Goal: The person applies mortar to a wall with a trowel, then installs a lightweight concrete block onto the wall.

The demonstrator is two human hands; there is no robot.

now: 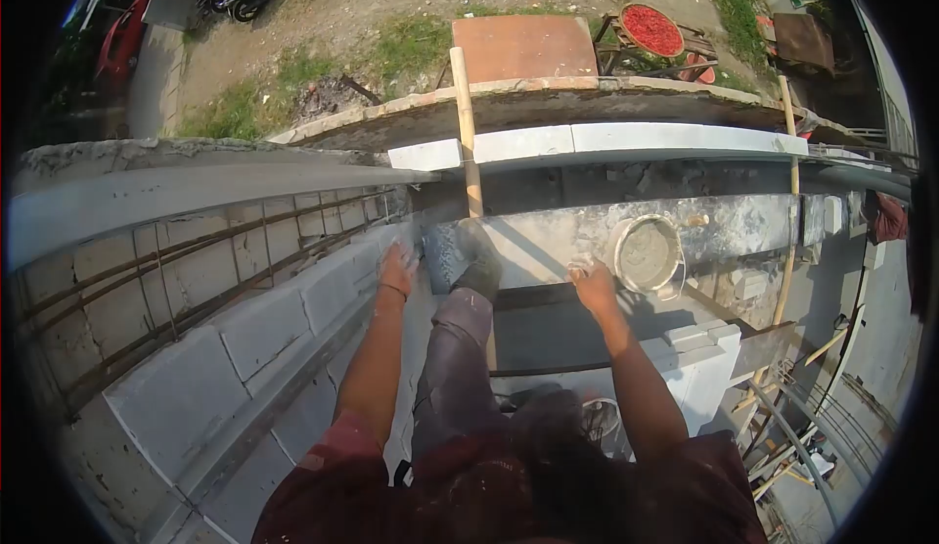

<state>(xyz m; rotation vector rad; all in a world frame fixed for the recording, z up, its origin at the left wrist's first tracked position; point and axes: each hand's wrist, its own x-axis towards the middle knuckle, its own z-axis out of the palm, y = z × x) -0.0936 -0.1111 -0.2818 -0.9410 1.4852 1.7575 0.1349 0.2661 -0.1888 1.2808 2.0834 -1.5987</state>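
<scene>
My left hand (396,268) rests at the end of a wall of pale lightweight blocks (337,285), its fingers stretched out and smeared with white. Over the edge of a plank (548,241), my right hand (593,282) has its fingers curled, with white residue on them. Whether anything small is inside those fingers, I cannot make out. Just right of that hand stands a bucket of grey mortar (648,253) on the plank, its wire handle hanging down. My foot stands on the plank's left end, between both hands.
Rusty rebar (186,299) runs along the left wall. Bamboo poles (466,123) rise beside the plank, and a row of white blocks (675,140) lies beyond it. Below are more blocks (699,348). A tray of red items (651,30) stands on the ground outside.
</scene>
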